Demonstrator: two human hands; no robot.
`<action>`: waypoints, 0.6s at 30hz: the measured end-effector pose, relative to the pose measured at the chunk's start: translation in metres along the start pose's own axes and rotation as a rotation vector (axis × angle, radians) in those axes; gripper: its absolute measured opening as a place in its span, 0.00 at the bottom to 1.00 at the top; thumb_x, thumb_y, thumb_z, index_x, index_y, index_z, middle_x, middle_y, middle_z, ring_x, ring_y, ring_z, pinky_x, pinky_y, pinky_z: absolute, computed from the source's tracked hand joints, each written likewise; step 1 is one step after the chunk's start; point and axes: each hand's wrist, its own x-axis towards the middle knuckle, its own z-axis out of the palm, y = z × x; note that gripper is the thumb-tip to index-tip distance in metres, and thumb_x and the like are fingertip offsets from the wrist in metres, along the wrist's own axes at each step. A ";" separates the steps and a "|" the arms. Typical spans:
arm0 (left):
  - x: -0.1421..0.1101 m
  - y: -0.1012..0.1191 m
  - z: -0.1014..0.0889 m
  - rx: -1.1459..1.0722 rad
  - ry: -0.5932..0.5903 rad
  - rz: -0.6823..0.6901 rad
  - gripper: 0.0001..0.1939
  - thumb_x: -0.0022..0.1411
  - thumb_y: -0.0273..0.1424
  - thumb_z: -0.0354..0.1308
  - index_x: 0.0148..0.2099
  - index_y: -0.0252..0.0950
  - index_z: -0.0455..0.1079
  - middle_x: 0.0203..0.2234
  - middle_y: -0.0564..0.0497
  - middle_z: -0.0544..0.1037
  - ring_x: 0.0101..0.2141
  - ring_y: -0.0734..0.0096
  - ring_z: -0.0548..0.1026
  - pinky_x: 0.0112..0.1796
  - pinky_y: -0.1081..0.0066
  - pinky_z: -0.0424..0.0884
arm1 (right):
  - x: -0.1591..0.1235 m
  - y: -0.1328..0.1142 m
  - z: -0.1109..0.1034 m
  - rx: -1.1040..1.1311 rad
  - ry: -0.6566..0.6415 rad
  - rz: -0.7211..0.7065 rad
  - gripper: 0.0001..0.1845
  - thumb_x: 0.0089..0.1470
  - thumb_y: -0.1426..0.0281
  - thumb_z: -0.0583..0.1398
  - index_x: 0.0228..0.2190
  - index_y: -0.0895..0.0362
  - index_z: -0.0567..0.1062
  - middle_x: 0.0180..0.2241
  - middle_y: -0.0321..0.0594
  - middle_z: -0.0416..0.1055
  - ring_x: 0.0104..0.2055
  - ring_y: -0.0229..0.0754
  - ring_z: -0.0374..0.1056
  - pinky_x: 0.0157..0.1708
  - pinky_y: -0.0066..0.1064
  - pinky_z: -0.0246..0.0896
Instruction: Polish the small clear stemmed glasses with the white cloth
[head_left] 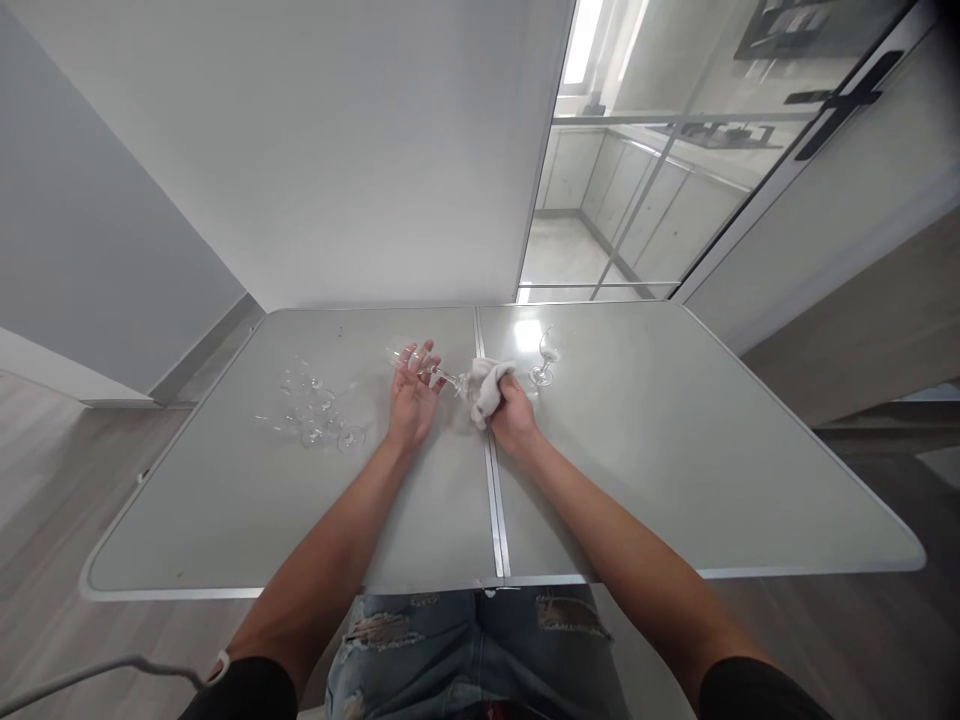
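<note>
A clear stemmed glass lies on its side between the person's two hands, over the middle of the bench and a little left of the metal seam that divides the top. Its long axis runs nearly crosswise: the bowl points left and slightly away from the body, while the stem slopes right and slightly nearer, bringing the foot end up against a white cloth.

The left grip is loosely closed on the bowl end, with the palm turned upward and the fingers curled about the glass. The right grip is clenched on the bunched cloth, which meets the foot end and hides part of it. So the bowl belongs to the left side and the foot to the right, with the bare stem bridging the gap.

Just beyond the right grip and to its right, a second stemmed glass stands upright on its foot. Left of the left grip, well apart from it, is a cluster of clear glasses; their outlines overlap too faintly to count.
</note>
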 end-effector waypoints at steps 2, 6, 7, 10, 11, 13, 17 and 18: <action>0.000 0.002 0.002 -0.013 0.000 0.025 0.29 0.59 0.54 0.62 0.58 0.50 0.67 0.67 0.47 0.63 0.53 0.65 0.74 0.47 0.67 0.74 | 0.000 -0.002 0.000 0.042 0.026 -0.018 0.18 0.58 0.52 0.60 0.42 0.50 0.72 0.34 0.38 0.74 0.37 0.42 0.71 0.31 0.30 0.67; -0.005 -0.002 0.009 0.005 -0.089 0.036 0.33 0.54 0.49 0.70 0.58 0.49 0.65 0.66 0.43 0.64 0.49 0.64 0.76 0.47 0.64 0.75 | -0.002 -0.006 0.004 0.127 -0.008 0.031 0.16 0.57 0.55 0.60 0.42 0.51 0.74 0.40 0.41 0.77 0.44 0.45 0.72 0.36 0.33 0.70; -0.006 -0.004 0.011 0.025 -0.103 0.036 0.35 0.51 0.47 0.72 0.58 0.49 0.64 0.64 0.42 0.66 0.48 0.63 0.77 0.47 0.63 0.75 | -0.003 -0.007 0.005 0.127 -0.042 0.060 0.18 0.57 0.53 0.58 0.43 0.52 0.74 0.41 0.42 0.77 0.45 0.47 0.73 0.36 0.35 0.70; -0.008 -0.009 0.014 0.098 -0.110 0.056 0.41 0.44 0.44 0.77 0.58 0.47 0.62 0.58 0.41 0.71 0.47 0.60 0.79 0.48 0.61 0.75 | -0.008 -0.012 0.010 0.088 -0.125 0.125 0.32 0.58 0.42 0.51 0.46 0.54 0.74 0.39 0.46 0.78 0.44 0.50 0.74 0.35 0.37 0.71; -0.009 -0.009 0.015 0.117 -0.111 0.069 0.42 0.43 0.43 0.77 0.57 0.47 0.62 0.56 0.41 0.72 0.47 0.60 0.79 0.49 0.61 0.74 | -0.010 -0.012 0.011 0.072 -0.139 0.132 0.34 0.57 0.40 0.50 0.46 0.54 0.74 0.38 0.46 0.78 0.44 0.50 0.74 0.35 0.37 0.71; -0.011 -0.010 0.015 0.155 -0.119 0.090 0.42 0.42 0.40 0.78 0.57 0.46 0.62 0.53 0.43 0.74 0.47 0.61 0.79 0.50 0.61 0.74 | -0.011 -0.011 0.011 0.044 -0.140 0.132 0.31 0.55 0.42 0.56 0.45 0.54 0.74 0.38 0.45 0.78 0.44 0.49 0.74 0.36 0.35 0.71; -0.015 -0.013 0.013 0.311 -0.118 0.105 0.36 0.47 0.35 0.77 0.55 0.44 0.64 0.41 0.49 0.80 0.40 0.65 0.80 0.47 0.64 0.75 | -0.009 -0.003 0.009 0.048 -0.078 0.111 0.18 0.51 0.59 0.66 0.42 0.54 0.76 0.41 0.43 0.78 0.46 0.47 0.74 0.41 0.34 0.71; -0.016 -0.013 0.013 0.360 -0.112 0.108 0.32 0.48 0.34 0.76 0.53 0.43 0.66 0.39 0.49 0.80 0.39 0.66 0.80 0.47 0.64 0.75 | -0.008 -0.001 0.008 0.062 -0.070 0.108 0.17 0.52 0.60 0.65 0.42 0.54 0.76 0.42 0.44 0.78 0.47 0.47 0.74 0.43 0.35 0.71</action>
